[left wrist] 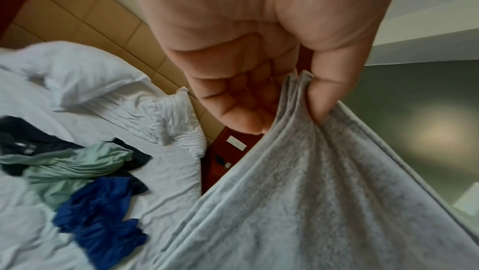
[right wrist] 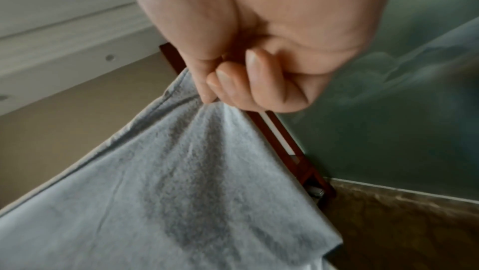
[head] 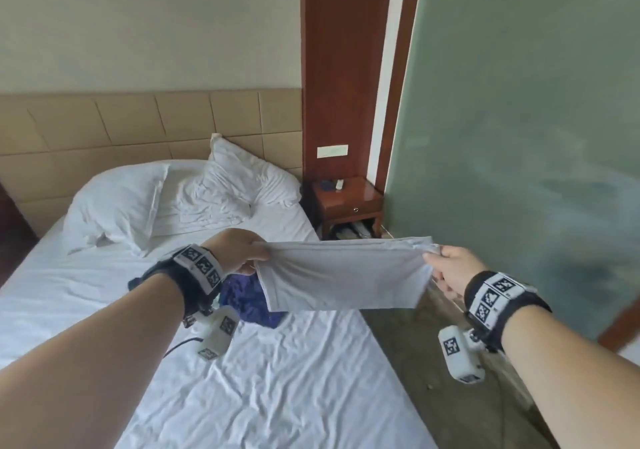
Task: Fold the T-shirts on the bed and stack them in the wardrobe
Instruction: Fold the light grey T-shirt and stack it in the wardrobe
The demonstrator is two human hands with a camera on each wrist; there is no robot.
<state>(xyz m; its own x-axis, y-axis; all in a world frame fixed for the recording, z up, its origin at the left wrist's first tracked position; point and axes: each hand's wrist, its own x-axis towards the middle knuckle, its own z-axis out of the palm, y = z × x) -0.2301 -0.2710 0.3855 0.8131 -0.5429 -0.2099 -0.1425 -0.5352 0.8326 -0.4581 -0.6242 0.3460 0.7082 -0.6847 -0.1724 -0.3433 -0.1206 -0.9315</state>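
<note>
A light grey T-shirt (head: pixel 341 275) hangs folded and stretched in the air over the bed's right edge. My left hand (head: pixel 242 253) pinches its left top corner, thumb against curled fingers, and the grey T-shirt (left wrist: pixel 324 192) falls away below the left hand (left wrist: pixel 259 81). My right hand (head: pixel 450 270) grips the other top corner; in the right wrist view the right hand (right wrist: pixel 246 73) bunches the grey T-shirt (right wrist: pixel 181 182). On the bed (head: pixel 277 379) lie a crumpled blue T-shirt (left wrist: pixel 98 213), a pale green T-shirt (left wrist: pixel 70 168) and dark garments (left wrist: pixel 15 137).
Two white pillows (head: pixel 173 199) lie at the beige headboard (head: pixel 138 126). A wooden nightstand (head: pixel 346 203) stands beside the bed on the right, against a frosted glass wall (head: pixel 519 137). Dark floor (head: pixel 450 362) runs between bed and glass.
</note>
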